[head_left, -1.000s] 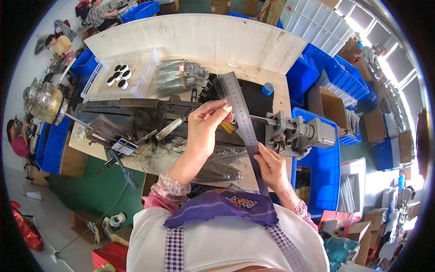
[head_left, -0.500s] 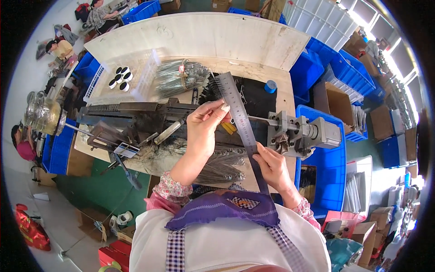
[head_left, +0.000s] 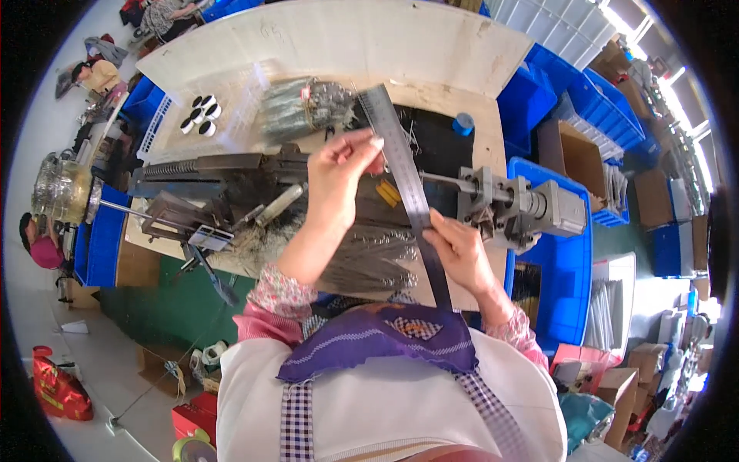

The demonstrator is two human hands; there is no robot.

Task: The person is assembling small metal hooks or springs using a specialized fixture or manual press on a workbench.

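My right hand [head_left: 463,254] is closed on the lower part of a long steel ruler [head_left: 406,173], thumb across its face. The ruler slants up and away over the bench, its near end by my apron. At the ruler's left edge, my left hand [head_left: 339,173] pinches a thin wire brush; its dark bristles [head_left: 359,115] show faintly beside the ruler's far end. My fingers hide most of the brush. Beneath the hands lie bundles of grey wire pieces [head_left: 369,262] with looped ends, and yellow pieces [head_left: 389,193].
A bench machine with a spring-fitted rail [head_left: 208,163] stands at left, a metal chuck unit [head_left: 512,202] at right. Behind are a tied wire bundle [head_left: 308,105], a clear tray [head_left: 158,127] with white-and-black rolls, and a blue cap [head_left: 463,123]. Blue bins [head_left: 566,300] flank the bench.
Both hands and the ruler have risen slightly in the picture, as has the bench. The left hand has shifted a little left and the ruler stands somewhat steeper. Both grips stay closed.
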